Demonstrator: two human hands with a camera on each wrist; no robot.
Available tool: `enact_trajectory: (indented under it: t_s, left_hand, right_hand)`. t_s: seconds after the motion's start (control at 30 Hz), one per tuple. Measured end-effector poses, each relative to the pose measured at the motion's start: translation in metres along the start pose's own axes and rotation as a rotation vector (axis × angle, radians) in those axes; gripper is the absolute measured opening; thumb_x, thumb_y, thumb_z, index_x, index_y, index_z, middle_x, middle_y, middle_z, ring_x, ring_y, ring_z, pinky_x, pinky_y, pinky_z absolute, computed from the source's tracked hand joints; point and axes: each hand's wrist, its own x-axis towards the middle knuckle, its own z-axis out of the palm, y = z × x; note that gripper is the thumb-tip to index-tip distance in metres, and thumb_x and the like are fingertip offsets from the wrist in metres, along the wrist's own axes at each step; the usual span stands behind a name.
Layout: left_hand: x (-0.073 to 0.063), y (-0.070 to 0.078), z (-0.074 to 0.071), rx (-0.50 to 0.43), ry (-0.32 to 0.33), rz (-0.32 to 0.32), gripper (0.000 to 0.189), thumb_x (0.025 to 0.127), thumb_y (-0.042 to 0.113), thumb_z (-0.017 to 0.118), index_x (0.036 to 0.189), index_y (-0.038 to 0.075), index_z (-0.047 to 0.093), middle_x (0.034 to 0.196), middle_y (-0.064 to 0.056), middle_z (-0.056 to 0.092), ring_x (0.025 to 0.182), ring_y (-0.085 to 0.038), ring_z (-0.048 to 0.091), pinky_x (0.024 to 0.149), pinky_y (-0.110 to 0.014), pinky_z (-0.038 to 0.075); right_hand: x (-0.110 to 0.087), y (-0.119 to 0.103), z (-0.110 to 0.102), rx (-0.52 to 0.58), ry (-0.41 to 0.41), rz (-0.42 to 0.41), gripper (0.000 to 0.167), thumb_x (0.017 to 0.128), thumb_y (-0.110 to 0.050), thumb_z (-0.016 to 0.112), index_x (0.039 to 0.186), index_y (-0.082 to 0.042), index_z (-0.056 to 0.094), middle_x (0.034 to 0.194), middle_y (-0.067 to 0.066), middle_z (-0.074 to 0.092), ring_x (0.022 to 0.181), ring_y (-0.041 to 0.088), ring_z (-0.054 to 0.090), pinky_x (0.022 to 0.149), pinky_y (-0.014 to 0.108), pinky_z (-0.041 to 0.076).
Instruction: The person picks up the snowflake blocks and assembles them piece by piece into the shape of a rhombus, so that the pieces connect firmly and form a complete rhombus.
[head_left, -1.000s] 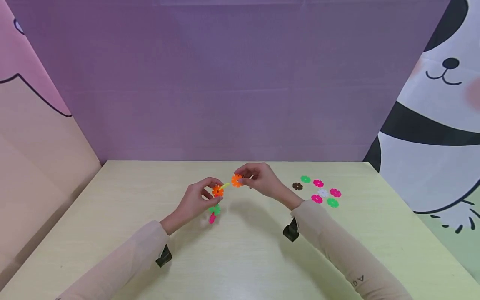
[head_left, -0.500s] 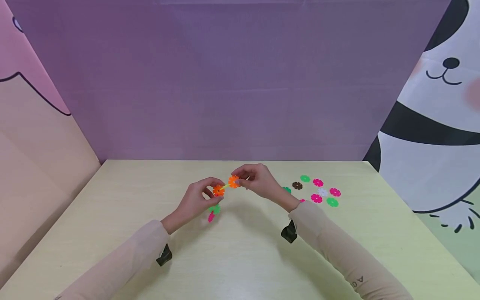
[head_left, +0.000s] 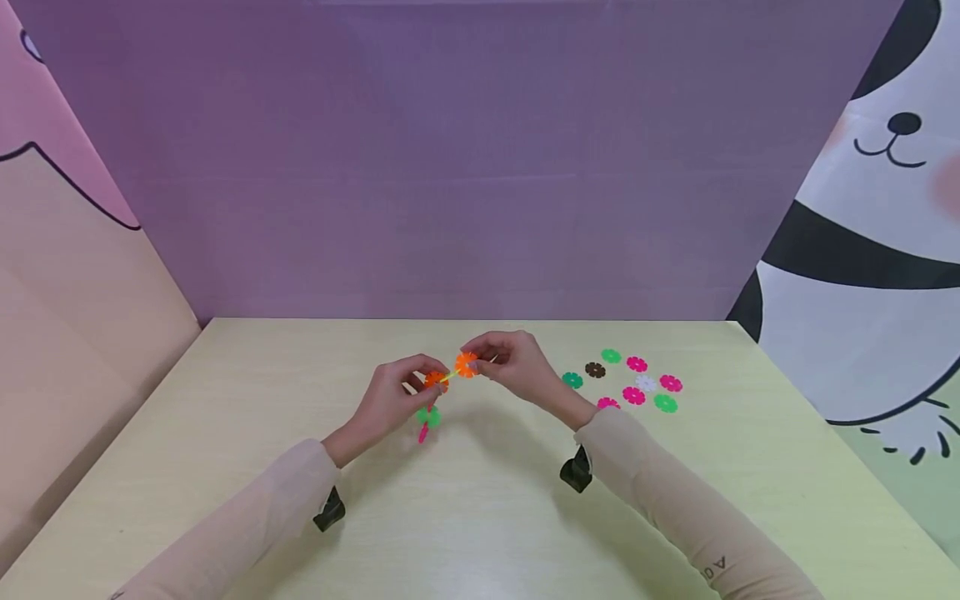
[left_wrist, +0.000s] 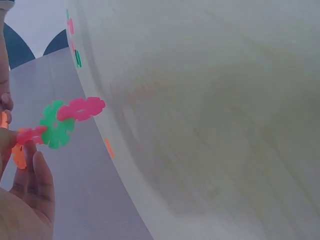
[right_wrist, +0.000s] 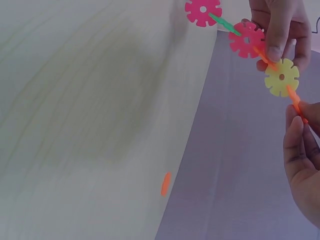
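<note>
Slotted flower-shaped plastic discs form a chain between the hands, above the table. My left hand point(head_left: 386, 407) pinches it around an orange disc point(head_left: 433, 380) and the pink disc point(right_wrist: 245, 41) beside it. Below that hand hang a green disc point(head_left: 429, 417) and a pink end disc point(head_left: 423, 433). A yellow disc point(right_wrist: 282, 84) spans from the left-hand orange disc to a second orange disc point(head_left: 466, 364), whose slot meets its edge. Thumb and fingers of my right hand point(head_left: 517, 367) pinch that second orange disc. How deep the slots engage cannot be told.
Loose discs lie on the table point(head_left: 495, 517) at the right: a teal disc point(head_left: 572, 380), a brown disc point(head_left: 595, 370), a white disc point(head_left: 645, 383) and several pink and green ones. A loose orange disc point(right_wrist: 166, 184) lies near the far edge. A purple backdrop point(head_left: 480, 167) stands behind.
My right hand has moved slightly left, bringing its orange disc against the yellow disc and closing the gap. The teal disc and a pink one now show beside the right forearm.
</note>
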Motion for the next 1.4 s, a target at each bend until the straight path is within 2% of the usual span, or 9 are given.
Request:
enact_trajectory:
  t_s: [0.17, 0.3, 0.47, 0.63, 0.83, 1.17, 1.4]
  left_hand:
    - [-0.001, 0.0, 0.0, 0.016, 0.006, 0.012, 0.016, 0.08, 0.011, 0.069, 0.096, 0.015, 0.068, 0.087, 0.0, 0.068, 0.058, -0.01, 0.059, 0.053, -0.024, 0.051]
    - [0.0, 0.0, 0.0, 0.035, 0.032, 0.026, 0.014, 0.079, 0.012, 0.07, 0.093, 0.014, 0.069, 0.087, 0.0, 0.069, 0.058, -0.01, 0.058, 0.052, -0.023, 0.051]
    - [0.0, 0.0, -0.001, 0.037, 0.069, 0.041, 0.013, 0.077, 0.012, 0.072, 0.09, 0.012, 0.07, 0.083, 0.0, 0.07, 0.058, -0.01, 0.059, 0.052, -0.023, 0.051]
    - [-0.001, 0.0, -0.002, 0.026, 0.068, 0.042, 0.012, 0.077, 0.011, 0.073, 0.088, 0.01, 0.071, 0.08, -0.001, 0.07, 0.059, -0.01, 0.059, 0.051, -0.023, 0.05]
    - [0.001, -0.001, -0.002, 0.041, 0.055, 0.036, 0.012, 0.076, 0.012, 0.073, 0.087, 0.008, 0.072, 0.083, 0.0, 0.07, 0.062, -0.011, 0.059, 0.053, -0.023, 0.05]
    - [0.002, 0.002, -0.001, 0.061, 0.066, 0.037, 0.008, 0.076, 0.012, 0.073, 0.084, 0.012, 0.072, 0.077, 0.002, 0.069, 0.061, -0.011, 0.058, 0.049, -0.023, 0.047]
    - [0.004, 0.002, -0.002, 0.064, 0.041, 0.029, 0.01, 0.076, 0.012, 0.073, 0.085, 0.011, 0.072, 0.074, 0.003, 0.069, 0.061, -0.011, 0.058, 0.048, -0.022, 0.046]
  right_hand:
    - [-0.007, -0.021, 0.002, 0.025, 0.019, -0.019, 0.019, 0.082, 0.008, 0.059, 0.1, 0.01, 0.064, 0.094, 0.025, 0.065, 0.078, 0.035, 0.064, 0.066, 0.02, 0.053]
    - [-0.009, -0.023, 0.006, 0.025, 0.056, -0.045, 0.017, 0.081, 0.009, 0.059, 0.097, 0.011, 0.064, 0.089, 0.026, 0.066, 0.07, 0.029, 0.065, 0.063, 0.018, 0.052]
    - [-0.006, -0.006, 0.013, 0.027, 0.096, -0.07, 0.016, 0.08, 0.007, 0.062, 0.096, 0.007, 0.066, 0.086, 0.022, 0.067, 0.065, 0.02, 0.064, 0.061, 0.019, 0.052]
    - [-0.004, 0.004, 0.017, 0.018, 0.11, -0.07, 0.016, 0.08, 0.005, 0.063, 0.095, 0.002, 0.068, 0.083, 0.017, 0.068, 0.063, 0.015, 0.063, 0.059, 0.02, 0.052]
    - [-0.005, 0.004, 0.017, -0.013, 0.112, -0.084, 0.016, 0.079, 0.006, 0.062, 0.093, 0.001, 0.069, 0.082, 0.014, 0.068, 0.061, 0.011, 0.062, 0.059, 0.021, 0.052]
    - [-0.006, 0.001, 0.02, -0.052, 0.161, -0.146, 0.015, 0.077, 0.009, 0.064, 0.09, 0.004, 0.069, 0.08, 0.016, 0.068, 0.059, 0.011, 0.062, 0.056, 0.025, 0.053]
    - [-0.006, 0.002, 0.023, -0.032, 0.165, -0.133, 0.014, 0.078, 0.006, 0.065, 0.091, 0.002, 0.069, 0.081, 0.015, 0.068, 0.058, 0.011, 0.06, 0.055, 0.021, 0.051]
